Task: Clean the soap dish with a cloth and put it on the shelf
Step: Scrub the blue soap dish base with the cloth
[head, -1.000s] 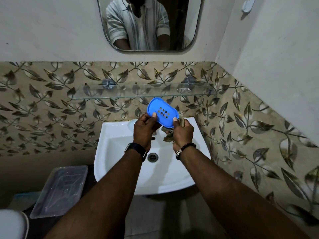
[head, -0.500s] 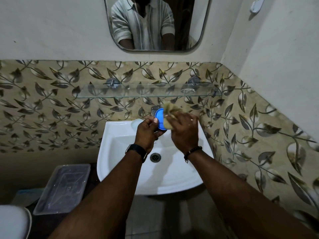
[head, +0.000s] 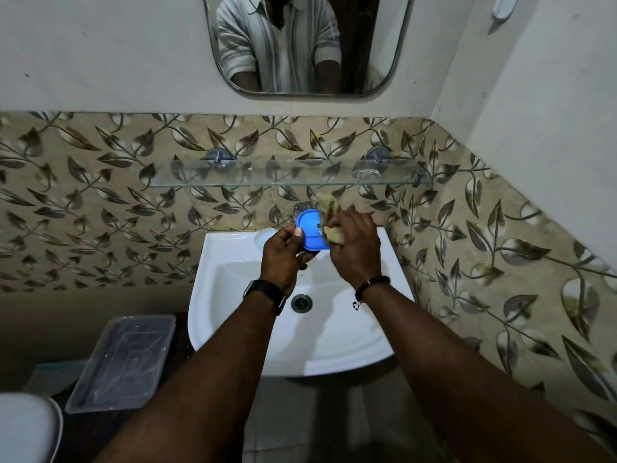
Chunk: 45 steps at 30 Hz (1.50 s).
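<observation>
A blue plastic soap dish [head: 310, 228] is held upright over the back of the white sink [head: 233, 295]. My left hand [head: 283, 259] grips its left and lower edge. My right hand [head: 354, 248] presses a yellowish cloth [head: 330, 215] against the dish's right side and hides that part of it. A glass shelf [head: 233, 177] runs along the tiled wall just above both hands, with nothing resting on it.
A tap [head: 302, 208] pokes up behind the dish. A mirror [head: 300, 45] hangs above the shelf. A clear plastic box [head: 123, 359] lies low at the left, beside a white rim [head: 26, 426]. The side wall [head: 500, 262] stands close on the right.
The dish went from flat-on with its holes showing to turned and partly covered. My right hand brought the cloth up onto the dish and rubs it there.
</observation>
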Tool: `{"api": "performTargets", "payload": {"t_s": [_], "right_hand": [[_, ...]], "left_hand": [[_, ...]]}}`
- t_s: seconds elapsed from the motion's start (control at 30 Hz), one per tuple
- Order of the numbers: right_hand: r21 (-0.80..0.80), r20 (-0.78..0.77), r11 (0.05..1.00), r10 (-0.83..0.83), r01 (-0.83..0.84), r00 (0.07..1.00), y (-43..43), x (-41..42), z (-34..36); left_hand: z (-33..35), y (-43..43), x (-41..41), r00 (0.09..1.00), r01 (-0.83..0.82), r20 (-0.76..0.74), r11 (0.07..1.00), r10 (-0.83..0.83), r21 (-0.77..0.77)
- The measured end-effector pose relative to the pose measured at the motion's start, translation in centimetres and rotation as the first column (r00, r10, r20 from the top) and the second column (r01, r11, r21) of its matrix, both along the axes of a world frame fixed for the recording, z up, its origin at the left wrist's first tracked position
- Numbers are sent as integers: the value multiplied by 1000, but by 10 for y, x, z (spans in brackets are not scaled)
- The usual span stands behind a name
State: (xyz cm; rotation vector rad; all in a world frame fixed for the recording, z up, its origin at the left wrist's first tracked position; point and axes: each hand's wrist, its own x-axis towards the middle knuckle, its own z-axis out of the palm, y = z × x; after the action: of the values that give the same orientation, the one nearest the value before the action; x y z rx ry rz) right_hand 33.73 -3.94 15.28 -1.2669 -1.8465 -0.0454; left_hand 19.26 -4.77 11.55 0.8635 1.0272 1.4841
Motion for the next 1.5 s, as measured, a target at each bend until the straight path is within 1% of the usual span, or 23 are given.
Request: {"api": "performTargets", "payload": {"t_s": [0.1, 0.17, 0.23, 0.27, 0.33, 0.4, 0.43, 0.5, 0.57, 0.63, 0.7, 0.77, 0.8, 0.87, 0.93, 1.0, 1.07, 1.17, 1.23, 1.3, 1.37, 1.4, 1.5], "right_hand": [[14, 11, 980, 196, -196, 981, -6, -13, -6], [-6, 127, 970, 240, -242, 962, -5, -13, -5], [34, 269, 984, 161, -176, 950, 1, -7, -2], [52, 285, 992, 98, -118, 953, 3, -4, 0], [21, 221, 999, -47, 44, 974, 7, 4, 5], [-90, 196, 977, -172, 192, 965, 11, 12, 10], [-135, 201, 965, -196, 226, 960, 11, 12, 10], [-161, 174, 967, -167, 195, 971, 9, 3, 14], [-125, 173, 989, -55, 77, 983, 3, -12, 16], [-64, 253, 997, 51, -36, 966, -2, -24, 17], [27, 404, 998, 42, -57, 914, 0, -22, 19], [99, 503, 995, -59, 10, 862, 8, -8, 21], [99, 502, 992, -121, 82, 857, 12, -1, 23], [31, 441, 973, -219, 229, 870, 19, 12, 23], [-51, 363, 962, -233, 269, 902, 21, 15, 21], [-104, 232, 976, -161, 190, 959, 17, 6, 21], [-115, 172, 993, -19, 39, 985, 8, -9, 22], [-93, 198, 984, 168, -152, 966, -2, -19, 20], [-90, 234, 979, 199, -182, 952, -3, -13, 17], [-37, 341, 978, 203, -203, 918, -3, -2, 11], [31, 441, 982, 153, -185, 884, -2, 8, 4], [61, 454, 989, 93, -135, 886, 0, 13, 2], [111, 414, 991, -112, 72, 903, 9, 27, 2]], "left_hand": [[0, -1, 2, 1000, 6, 5, 1000, -6, 12], [1, -2, 1, 1000, -4, 12, 1000, 3, 13], [3, -2, -1, 1000, -9, -3, 1000, 10, 22], [5, -2, -1, 1000, -11, -11, 1000, 11, 28], [8, -2, -4, 1000, -25, 5, 999, 24, 41], [8, -4, -6, 1000, -27, 12, 999, 27, 45], [7, -5, -5, 1000, -24, 5, 999, 24, 43], [5, -5, -5, 1000, -14, -18, 999, 15, 49], [3, -3, -3, 998, 3, -67, 999, 1, 54], [5, -2, -2, 997, 4, -73, 997, 1, 71], [6, -1, -3, 999, -6, -41, 996, 10, 89], [11, 0, -6, 999, -31, -5, 995, 32, 93], [13, 1, -8, 999, -50, 24, 995, 48, 89], [17, 3, -10, 997, -64, 59, 995, 59, 82], [20, 2, -9, 997, -56, 55, 995, 52, 79], [20, 1, -7, 999, -40, 39, 996, 37, 79], [20, 2, -2, 1000, -5, 0, 997, 5, 81], [22, 5, -2, 999, -19, 29, 998, 17, 66], [22, 5, -5, 996, -44, 85, 998, 39, 54], [20, 4, -7, 989, -79, 132, 996, 73, 46], [19, 4, -9, 985, -102, 143, 994, 97, 29], [19, 4, -10, 984, -108, 142, 994, 104, 21], [19, 6, -17, 983, -134, 127, 991, 133, 0]]}}
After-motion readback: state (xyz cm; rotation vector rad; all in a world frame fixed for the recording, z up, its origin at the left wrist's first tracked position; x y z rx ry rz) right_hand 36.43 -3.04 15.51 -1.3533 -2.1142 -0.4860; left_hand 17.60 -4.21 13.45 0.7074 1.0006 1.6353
